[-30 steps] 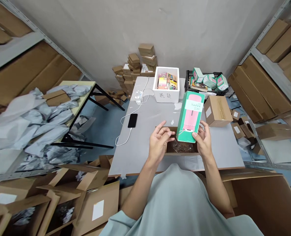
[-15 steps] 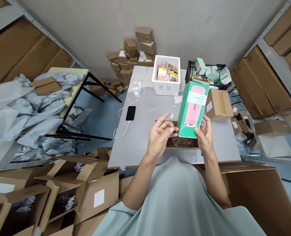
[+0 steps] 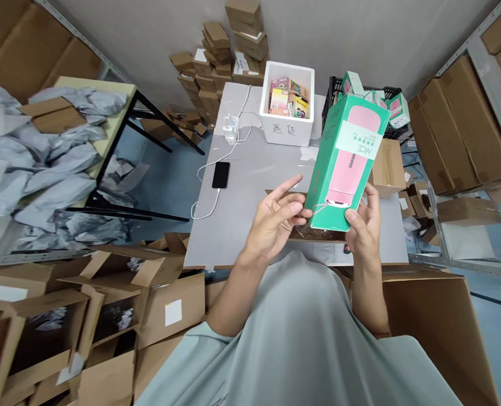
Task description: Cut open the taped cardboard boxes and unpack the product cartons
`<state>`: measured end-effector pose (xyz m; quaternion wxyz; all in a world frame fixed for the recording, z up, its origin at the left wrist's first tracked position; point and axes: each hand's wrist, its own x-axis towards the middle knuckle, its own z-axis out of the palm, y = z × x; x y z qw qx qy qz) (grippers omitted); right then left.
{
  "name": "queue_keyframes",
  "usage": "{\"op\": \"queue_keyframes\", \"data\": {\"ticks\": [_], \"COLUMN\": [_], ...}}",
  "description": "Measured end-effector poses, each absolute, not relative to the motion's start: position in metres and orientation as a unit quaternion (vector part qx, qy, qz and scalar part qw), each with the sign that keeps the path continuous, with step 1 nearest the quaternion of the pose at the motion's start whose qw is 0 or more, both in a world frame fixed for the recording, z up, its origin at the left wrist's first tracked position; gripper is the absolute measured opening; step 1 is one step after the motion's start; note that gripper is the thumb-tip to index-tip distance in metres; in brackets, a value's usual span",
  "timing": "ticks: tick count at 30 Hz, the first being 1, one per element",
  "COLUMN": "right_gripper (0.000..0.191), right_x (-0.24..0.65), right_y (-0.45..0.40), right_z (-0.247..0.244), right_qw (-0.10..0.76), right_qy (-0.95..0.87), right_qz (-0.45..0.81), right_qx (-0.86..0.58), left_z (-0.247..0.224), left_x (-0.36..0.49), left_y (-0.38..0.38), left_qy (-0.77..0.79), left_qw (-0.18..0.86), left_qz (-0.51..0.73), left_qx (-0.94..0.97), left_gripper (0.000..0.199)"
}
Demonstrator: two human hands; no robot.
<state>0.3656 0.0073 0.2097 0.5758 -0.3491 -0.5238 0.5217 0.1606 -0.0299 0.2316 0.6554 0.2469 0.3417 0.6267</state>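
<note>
A green box with a pink bottle-like shape on its front [image 3: 347,163] is held up, tilted, above the near edge of a grey counter [image 3: 250,180]. The right hand [image 3: 366,228] is closed on its lower right corner, thumb on the front, fingers partly hidden behind. The left hand [image 3: 275,220] is loosely open, index finger out, the other fingertips at the lower left corner, seemingly only steadying it. The box appears to be held up for viewing; moving it safely would depend on the right hand's grip.

Beneath, by the near edge, lies an open carton [image 3: 322,235], mostly covered by hands and box; its shiny contents are unclear. A small red-and-black object [image 3: 346,248] is too covered to identify.

Farther off, a dark phone [image 3: 221,175] lies near the left edge, a taped carton [image 3: 388,169], partly hidden, by the right. At the far edge stands a white foam box [image 3: 288,132] of small packets; at the far right corner, a black crate [image 3: 331,96] holds similar green boxes, partly blocked from view.
</note>
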Motion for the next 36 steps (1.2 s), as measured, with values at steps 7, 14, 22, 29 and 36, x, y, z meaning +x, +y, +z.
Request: {"op": "queue_keyframes", "data": {"ticks": [7, 14, 22, 29, 36], "right_gripper": [0.074, 0.071, 0.073, 0.081, 0.086], "right_x": [0.365, 0.366, 0.368, 0.369, 0.366], "right_y": [0.007, 0.008, 0.008, 0.016, 0.029], "right_z": [0.212, 0.210, 0.208, 0.201, 0.185], "right_qw": [0.556, 0.554, 0.554, 0.558, 0.554], "right_qy": [-0.542, -0.549, -0.554, -0.522, -0.502], "right_qz": [0.506, 0.498, 0.486, 0.505, 0.547], "right_qx": [-0.374, -0.378, -0.387, -0.401, -0.376], "left_z": [0.243, 0.242, 0.233, 0.200, 0.184], "left_x": [0.163, 0.162, 0.162, 0.161, 0.171], "left_y": [-0.027, -0.027, -0.025, -0.006, -0.007], "left_qy": [0.300, 0.309, 0.340, 0.328, 0.269], "left_qw": [0.692, 0.686, 0.668, 0.666, 0.781], "left_qz": [0.620, 0.617, 0.611, 0.612, 0.491], "left_qx": [0.216, 0.230, 0.254, 0.272, 0.277], "left_gripper": [0.075, 0.081, 0.078, 0.067, 0.073]}}
